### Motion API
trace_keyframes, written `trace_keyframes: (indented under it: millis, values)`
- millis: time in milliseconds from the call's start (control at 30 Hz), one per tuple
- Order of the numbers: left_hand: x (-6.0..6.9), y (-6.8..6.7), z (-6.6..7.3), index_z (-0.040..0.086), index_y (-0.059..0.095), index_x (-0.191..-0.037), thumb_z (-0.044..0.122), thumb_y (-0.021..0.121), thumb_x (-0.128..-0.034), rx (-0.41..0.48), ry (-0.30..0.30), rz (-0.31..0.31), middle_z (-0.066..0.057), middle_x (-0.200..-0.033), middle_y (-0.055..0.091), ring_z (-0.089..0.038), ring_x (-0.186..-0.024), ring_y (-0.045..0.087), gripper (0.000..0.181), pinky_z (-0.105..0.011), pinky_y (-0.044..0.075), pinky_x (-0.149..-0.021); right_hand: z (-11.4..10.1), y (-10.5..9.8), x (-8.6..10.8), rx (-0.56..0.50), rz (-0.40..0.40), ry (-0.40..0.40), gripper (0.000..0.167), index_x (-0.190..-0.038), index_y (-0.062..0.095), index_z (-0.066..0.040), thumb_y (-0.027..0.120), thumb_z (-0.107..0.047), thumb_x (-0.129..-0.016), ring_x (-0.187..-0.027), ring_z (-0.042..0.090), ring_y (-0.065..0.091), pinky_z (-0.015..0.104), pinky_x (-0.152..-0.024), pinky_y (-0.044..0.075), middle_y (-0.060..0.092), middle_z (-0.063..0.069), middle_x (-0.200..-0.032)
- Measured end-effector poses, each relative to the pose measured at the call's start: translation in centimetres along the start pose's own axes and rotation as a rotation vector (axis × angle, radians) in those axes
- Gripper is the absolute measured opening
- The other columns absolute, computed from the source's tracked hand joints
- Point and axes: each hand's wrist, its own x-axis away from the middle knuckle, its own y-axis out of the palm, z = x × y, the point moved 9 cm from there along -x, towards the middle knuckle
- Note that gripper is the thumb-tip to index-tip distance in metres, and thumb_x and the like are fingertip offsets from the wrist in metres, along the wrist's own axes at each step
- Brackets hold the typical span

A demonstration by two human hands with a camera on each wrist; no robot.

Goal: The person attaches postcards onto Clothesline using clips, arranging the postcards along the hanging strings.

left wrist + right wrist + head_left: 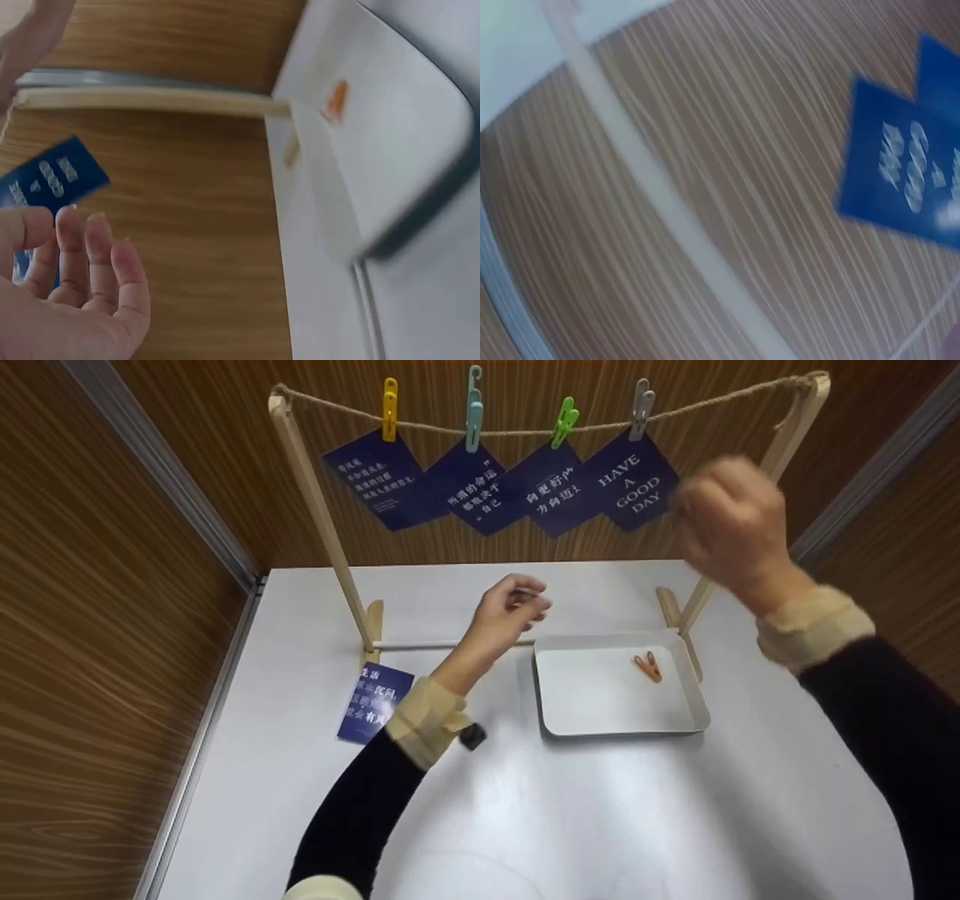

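My left hand (504,611) is raised over the table left of the white tray, its fingers loosely bent and nothing visible between them. In the left wrist view its palm and fingers (71,262) also look free. My right hand (735,521) is up beside the rope's right end, curled and blurred; its fingertips are hidden. Nearest to it hangs a dark blue card (631,484) lettered HAVE A GOOD DAY, held by a grey clothespin (641,409). More blue cards hang from a green clothespin (565,422), a light blue clothespin (474,416) and a yellow clothespin (389,409).
A wooden frame (319,510) carries the rope (517,433). Orange clothespins (649,667) or one spread clothespin lie in the white tray (551,727). Another blue card (364,701) lies on the table, partly behind my left sleeve. Wood-grain walls (112,622) enclose the table.
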Motion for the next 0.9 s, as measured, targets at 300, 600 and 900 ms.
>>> trace_keyframes:
  millis: [300,600,900]
  values:
    - [4.9,-11.1,-3.6,0.009,0.065,-0.117,0.016,0.064,-0.0966,-0.677,0.149,0.107,-0.008,-0.104,0.072,-0.021,-0.089,0.067,0.022,-0.035,0.055,-0.079,3.9,5.9,15.3,-0.046,-0.462,0.092,0.014,-0.086,0.070,-0.006,0.068,0.004,-0.077,-0.077,0.025,0.065,0.041,-0.065,0.055,0.069,0.008,-0.085]
    - [9.3,-19.5,-8.9,0.010,0.065,-0.123,0.026,0.069,-0.0912,-1.074,-0.116,0.310,-0.011,-0.105,0.070,-0.033,-0.094,0.066,0.036,-0.051,0.054,-0.073,7.6,7.3,26.0,0.030,-0.850,0.531,0.037,-0.127,0.064,-0.011,0.071,-0.016,-0.090,-0.103,0.043,0.063,0.061,-0.078,0.050,0.069,0.020,-0.115]
    - [13.2,-23.4,-13.5,-0.002,0.042,-0.145,0.047,0.073,-0.0879,-1.176,-0.367,0.320,-0.031,-0.127,0.056,-0.049,-0.110,0.059,0.081,-0.062,0.052,-0.083,5.1,9.7,30.9,0.019,-1.275,0.580,0.076,-0.155,0.030,-0.007,0.066,-0.032,-0.093,-0.132,0.062,0.033,0.075,-0.102,0.030,0.036,0.035,-0.151]
